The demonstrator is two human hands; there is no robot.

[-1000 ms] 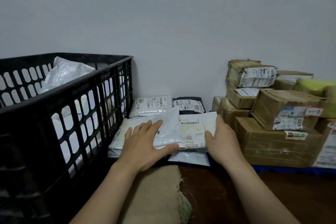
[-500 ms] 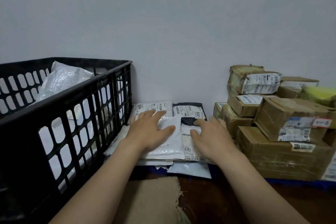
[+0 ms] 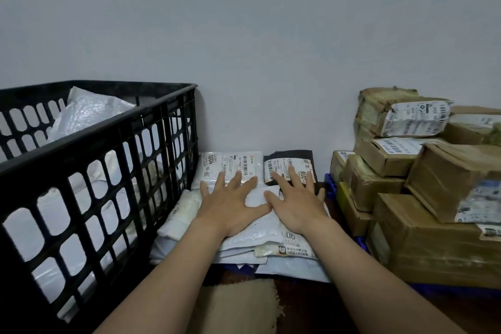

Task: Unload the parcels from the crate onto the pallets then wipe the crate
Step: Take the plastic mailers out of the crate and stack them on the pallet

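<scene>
A black slotted crate [image 3: 113,144] stands at the left with white bagged parcels [image 3: 86,114] inside it. Right of it, a stack of flat white mailer parcels [image 3: 260,228] lies on a blue pallet [image 3: 329,180] against the wall. My left hand [image 3: 230,203] and my right hand [image 3: 295,202] lie flat side by side on the top white parcel, fingers spread and straight, pressing it down. Behind the fingertips lie a white labelled mailer [image 3: 230,164] and a black labelled mailer [image 3: 290,168].
Taped brown cardboard boxes [image 3: 423,206] are stacked at the right on the pallet. A piece of burlap cloth [image 3: 238,306] lies on the dark floor in front of me. The grey wall closes off the back.
Both hands slid forward and inward over the top white parcel, from gripping its sides to lying flat on it. The parcel now rests further back on the stack.
</scene>
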